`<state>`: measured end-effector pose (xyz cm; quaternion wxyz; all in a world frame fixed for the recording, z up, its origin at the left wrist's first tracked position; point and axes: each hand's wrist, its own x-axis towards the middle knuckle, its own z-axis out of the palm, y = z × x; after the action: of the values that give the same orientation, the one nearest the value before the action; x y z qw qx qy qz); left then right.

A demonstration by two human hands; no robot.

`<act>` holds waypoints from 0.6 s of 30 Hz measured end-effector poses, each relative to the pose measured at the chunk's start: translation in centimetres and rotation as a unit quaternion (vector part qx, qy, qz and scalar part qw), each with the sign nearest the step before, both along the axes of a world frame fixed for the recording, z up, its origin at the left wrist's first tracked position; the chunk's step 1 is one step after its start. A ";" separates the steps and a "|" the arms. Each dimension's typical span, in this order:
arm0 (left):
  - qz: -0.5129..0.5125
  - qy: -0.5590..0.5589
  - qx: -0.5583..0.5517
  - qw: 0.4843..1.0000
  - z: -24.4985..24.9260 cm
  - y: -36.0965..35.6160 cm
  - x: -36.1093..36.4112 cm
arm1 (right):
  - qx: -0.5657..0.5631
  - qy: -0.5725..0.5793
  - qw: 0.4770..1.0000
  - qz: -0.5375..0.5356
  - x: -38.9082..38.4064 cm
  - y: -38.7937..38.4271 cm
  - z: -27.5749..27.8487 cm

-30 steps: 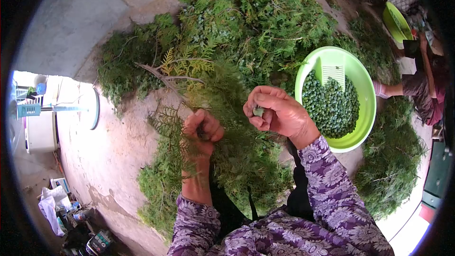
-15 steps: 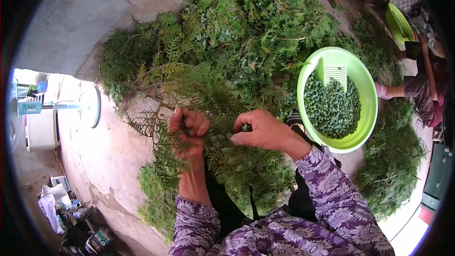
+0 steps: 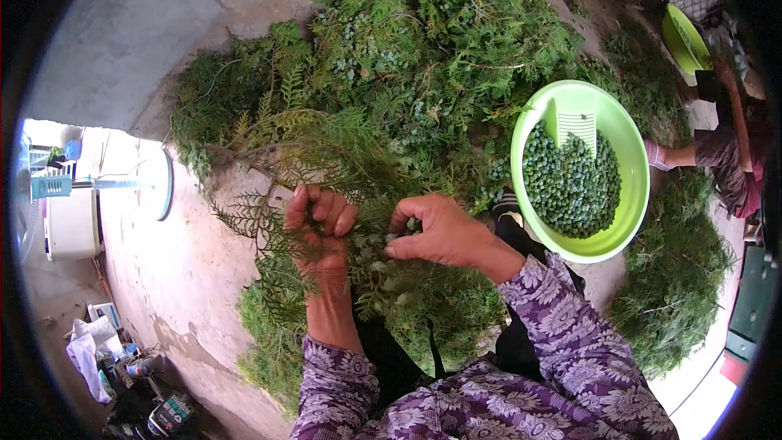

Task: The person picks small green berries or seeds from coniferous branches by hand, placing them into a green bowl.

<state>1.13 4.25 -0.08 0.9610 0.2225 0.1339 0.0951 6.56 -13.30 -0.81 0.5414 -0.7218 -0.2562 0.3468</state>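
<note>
My left hand [image 3: 322, 216] is closed around the stem of an evergreen branch [image 3: 261, 224], whose flat, scaly sprays spread out on both sides of it. Just to its right, the thumb and fingers of my right hand [image 3: 444, 232] pinch at a small pale green cone [image 3: 391, 239] among the sprays. More pale cones hang on the foliage under the fingertips. A light green basin [image 3: 639, 187] with a ribbed panel stands to the right of my right hand. Many small round green cones [image 3: 570, 187] lie in it.
A large heap of cut evergreen branches [image 3: 440, 57] lies ahead against the wall. More foliage [image 3: 668, 277] lies right of the basin. Another person's leg [image 3: 676, 155] and a second green basin [image 3: 686, 39] are at far right. A fan [image 3: 98, 183] stands at left.
My right hand has moved slightly left, nearer my left hand, and its fingertips are now in among the cones. My left hand keeps its hold and has shifted only slightly.
</note>
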 end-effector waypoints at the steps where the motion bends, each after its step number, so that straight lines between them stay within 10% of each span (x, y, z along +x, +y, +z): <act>1: 0.002 0.005 0.007 1.000 0.1 0.1 0.0 | 0.001 -0.001 1.000 0.000 0.0 0.0 0.0; 18: 0.027 0.025 0.001 0.999 -0.7 1.6 -0.2 | 0.158 0.076 0.978 0.112 0.3 -1.4 2.4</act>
<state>0.95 5.84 -0.79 0.9541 0.2225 0.1638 0.1158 6.83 -14.68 1.57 0.6244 -0.5655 -0.3452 0.4136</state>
